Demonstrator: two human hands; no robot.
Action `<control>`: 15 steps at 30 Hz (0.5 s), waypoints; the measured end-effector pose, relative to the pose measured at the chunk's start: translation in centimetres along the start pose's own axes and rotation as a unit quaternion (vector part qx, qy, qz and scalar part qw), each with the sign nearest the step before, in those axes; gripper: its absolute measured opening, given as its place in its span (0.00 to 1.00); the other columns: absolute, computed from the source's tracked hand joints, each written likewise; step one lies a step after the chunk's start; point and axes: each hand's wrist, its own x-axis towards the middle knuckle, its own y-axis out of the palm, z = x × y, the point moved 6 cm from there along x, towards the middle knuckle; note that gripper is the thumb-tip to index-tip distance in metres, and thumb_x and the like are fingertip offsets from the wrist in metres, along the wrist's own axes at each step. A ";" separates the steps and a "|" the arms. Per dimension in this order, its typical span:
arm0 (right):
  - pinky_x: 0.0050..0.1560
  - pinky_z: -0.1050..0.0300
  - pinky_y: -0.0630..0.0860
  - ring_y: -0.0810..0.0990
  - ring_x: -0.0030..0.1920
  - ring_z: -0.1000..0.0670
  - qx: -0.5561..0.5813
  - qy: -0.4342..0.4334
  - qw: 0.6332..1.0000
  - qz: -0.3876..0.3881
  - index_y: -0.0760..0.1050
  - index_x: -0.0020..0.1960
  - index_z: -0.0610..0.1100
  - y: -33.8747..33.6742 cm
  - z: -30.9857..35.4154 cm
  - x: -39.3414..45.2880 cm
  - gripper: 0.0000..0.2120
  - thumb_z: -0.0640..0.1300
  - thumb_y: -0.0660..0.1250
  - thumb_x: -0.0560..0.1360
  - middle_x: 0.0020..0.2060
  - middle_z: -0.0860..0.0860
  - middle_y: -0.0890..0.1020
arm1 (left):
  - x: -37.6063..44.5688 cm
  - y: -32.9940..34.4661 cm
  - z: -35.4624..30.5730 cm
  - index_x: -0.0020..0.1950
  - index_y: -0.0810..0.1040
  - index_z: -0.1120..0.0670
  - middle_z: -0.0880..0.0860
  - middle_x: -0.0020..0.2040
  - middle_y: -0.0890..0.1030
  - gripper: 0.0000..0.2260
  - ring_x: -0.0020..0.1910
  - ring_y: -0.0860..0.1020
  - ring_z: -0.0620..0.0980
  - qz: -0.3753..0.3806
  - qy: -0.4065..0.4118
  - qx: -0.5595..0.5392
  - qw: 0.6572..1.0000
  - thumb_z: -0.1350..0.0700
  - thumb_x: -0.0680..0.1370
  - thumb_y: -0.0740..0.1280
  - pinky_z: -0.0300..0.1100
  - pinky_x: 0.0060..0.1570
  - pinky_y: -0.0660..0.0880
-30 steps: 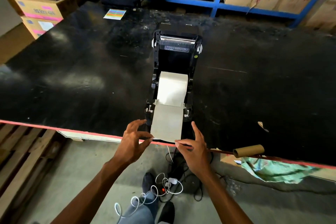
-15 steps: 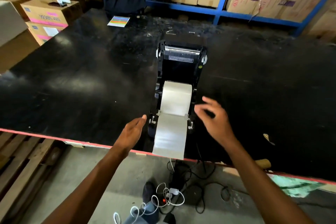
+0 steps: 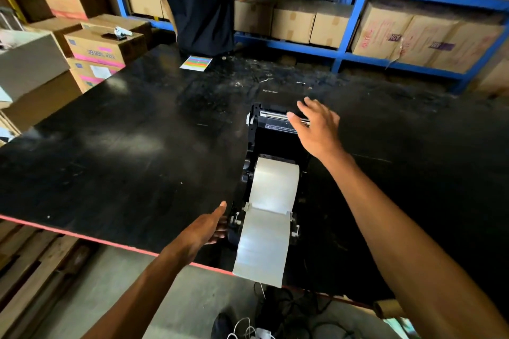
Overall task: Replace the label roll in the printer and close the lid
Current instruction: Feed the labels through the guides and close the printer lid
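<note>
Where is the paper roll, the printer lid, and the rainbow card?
paper roll (image 3: pixel 276 184), head view, on the curved top of the roll.
printer lid (image 3: pixel 275 133), head view, on the open lid's dark inner face.
rainbow card (image 3: pixel 196 63), head view, on its striped middle.

Striped colour card (image 3: pixel 196 63) on black table (image 3: pixel 115 146); boxes on blue shelving (image 3: pixel 355 5).

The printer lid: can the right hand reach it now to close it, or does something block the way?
Probably yes. The right hand is open and already over the far edge of the raised lid, with nothing between them. The label roll sits lower, nearer the person, out of the path.
</note>
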 end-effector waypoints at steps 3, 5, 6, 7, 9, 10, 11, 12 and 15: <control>0.62 0.48 0.63 0.77 0.58 0.41 0.020 -0.046 0.990 -0.132 0.82 0.54 0.42 -2.3 1.1 -3.8 0.13 0.48 0.63 0.77 0.58 0.44 0.82 | 0.1 0.2 0.5 0.61 0.77 0.57 0.56 0.57 0.81 0.26 0.58 0.78 0.54 -0.004 -0.002 -0.013 1.000 0.39 0.79 0.52 0.51 0.66 0.70; 0.57 0.50 0.64 0.79 0.51 0.41 0.019 -0.084 0.982 -0.166 0.84 0.47 0.42 -3.1 1.6 -6.7 0.09 0.46 0.67 0.74 0.52 0.45 0.84 | 0.1 0.4 0.8 0.56 0.80 0.53 0.54 0.57 0.82 0.25 0.57 0.79 0.52 0.003 0.009 -0.026 1.000 0.37 0.78 0.52 0.49 0.66 0.70; 0.56 0.51 0.65 0.79 0.51 0.41 0.019 -0.100 0.981 -0.165 0.84 0.47 0.43 -3.1 1.7 -8.1 0.08 0.45 0.69 0.73 0.51 0.45 0.83 | -0.1 0.4 1.0 0.53 0.81 0.52 0.53 0.56 0.83 0.26 0.55 0.80 0.51 -0.002 0.012 -0.042 0.999 0.35 0.77 0.53 0.48 0.64 0.71; 0.56 0.52 0.65 0.78 0.52 0.42 0.020 -0.109 0.980 -0.163 0.83 0.47 0.43 -3.0 1.7 -9.4 0.07 0.44 0.70 0.72 0.52 0.45 0.82 | -0.2 0.4 1.2 0.54 0.80 0.52 0.52 0.54 0.83 0.27 0.54 0.80 0.51 -0.009 0.014 -0.062 0.998 0.34 0.76 0.53 0.47 0.63 0.72; 0.58 0.53 0.64 0.75 0.57 0.44 0.039 -0.090 0.983 -0.157 0.81 0.51 0.44 -2.3 1.2 -11.8 0.11 0.46 0.72 0.70 0.56 0.44 0.80 | -0.3 0.5 1.5 0.65 0.74 0.54 0.51 0.54 0.81 0.33 0.54 0.79 0.51 -0.011 0.018 -0.099 0.995 0.31 0.74 0.53 0.49 0.64 0.71; 0.60 0.54 0.63 0.72 0.60 0.45 0.053 -0.070 0.984 -0.152 0.78 0.56 0.44 -1.9 0.9 -12.9 0.16 0.47 0.72 0.70 0.59 0.44 0.78 | -0.4 0.7 1.6 0.71 0.67 0.53 0.52 0.56 0.79 0.35 0.55 0.79 0.52 -0.009 0.021 -0.114 0.993 0.30 0.73 0.52 0.50 0.66 0.70; 0.62 0.55 0.61 0.69 0.63 0.47 0.066 -0.051 0.986 -0.145 0.75 0.61 0.45 -1.5 0.6 -14.0 0.22 0.49 0.72 0.69 0.63 0.44 0.75 | -0.5 0.8 1.7 0.74 0.62 0.52 0.54 0.58 0.78 0.37 0.55 0.78 0.53 -0.009 0.023 -0.129 0.991 0.30 0.73 0.51 0.50 0.66 0.70; 0.65 0.56 0.58 0.66 0.66 0.47 0.073 -0.035 0.987 -0.135 0.70 0.66 0.45 -1.0 0.3 -15.0 0.28 0.51 0.72 0.68 0.66 0.43 0.72 | -0.6 0.9 1.8 0.76 0.58 0.51 0.55 0.59 0.77 0.38 0.55 0.78 0.53 -0.010 0.023 -0.141 0.990 0.29 0.73 0.50 0.50 0.65 0.70; 0.68 0.54 0.54 0.60 0.72 0.45 0.053 -0.018 0.994 -0.091 0.57 0.74 0.45 0.6 -0.3 -17.9 0.42 0.56 0.71 0.67 0.73 0.41 0.63 | -1.0 1.3 2.0 0.77 0.53 0.49 0.56 0.59 0.75 0.42 0.55 0.77 0.53 -0.015 0.028 -0.161 0.986 0.26 0.69 0.50 0.48 0.61 0.69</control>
